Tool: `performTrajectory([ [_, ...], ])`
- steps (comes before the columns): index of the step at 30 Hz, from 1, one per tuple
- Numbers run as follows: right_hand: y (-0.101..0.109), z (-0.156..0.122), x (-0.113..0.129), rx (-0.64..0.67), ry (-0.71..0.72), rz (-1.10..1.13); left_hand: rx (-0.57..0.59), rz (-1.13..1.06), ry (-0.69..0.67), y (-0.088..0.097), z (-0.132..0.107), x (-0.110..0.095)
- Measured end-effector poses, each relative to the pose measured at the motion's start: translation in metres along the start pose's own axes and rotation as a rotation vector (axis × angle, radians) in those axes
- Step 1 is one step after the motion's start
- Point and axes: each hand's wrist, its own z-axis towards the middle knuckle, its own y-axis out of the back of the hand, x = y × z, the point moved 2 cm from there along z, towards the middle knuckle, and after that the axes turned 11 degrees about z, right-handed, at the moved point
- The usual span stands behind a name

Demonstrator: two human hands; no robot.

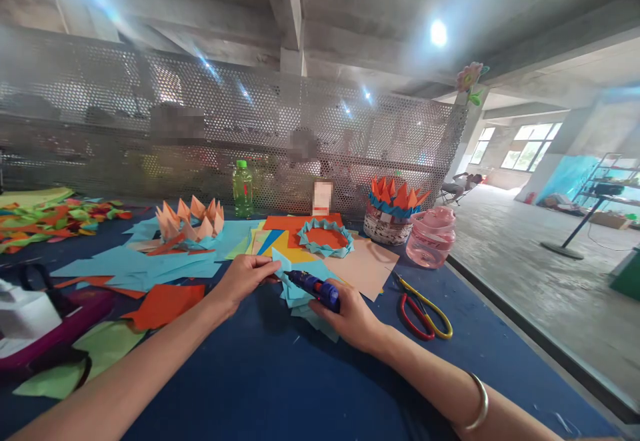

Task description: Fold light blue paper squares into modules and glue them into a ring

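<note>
My left hand (247,279) pinches a folded light-blue paper piece (282,261) over the dark-blue tabletop (240,387); my right hand (354,321) grips a dark-blue plastic glue gun (316,287) (tip (289,273) close to the paper), so a slip might burn me

pass: near tabletop (240,387) | blocks: scissors (425,297) right, mesh screen (270,114) behind

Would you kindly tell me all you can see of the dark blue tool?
The dark blue tool, probably a glue gun, looks plastic, with a small red patch and a narrow nozzle. The right hand grasps its rear, hiding part of it. Over blue sheets, its nozzle points left toward folded light-blue paper in the left hand; contact is unclear.
</note>
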Motion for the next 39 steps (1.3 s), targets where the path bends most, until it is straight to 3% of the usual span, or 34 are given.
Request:
performTrajectory([
  [22, 0.0007, -0.0015, -0.0004, 0.019, 0.007, -0.007, -0.019, -0.049, 0.086, 0.0038, -0.0008, -0.0038],
  [39, 0.0019, -0.0031, 0.0004, 0.022, -0.005, -0.007, -0.057, -0.077, 0.069, 0.0077, -0.0006, -0.0039],
])
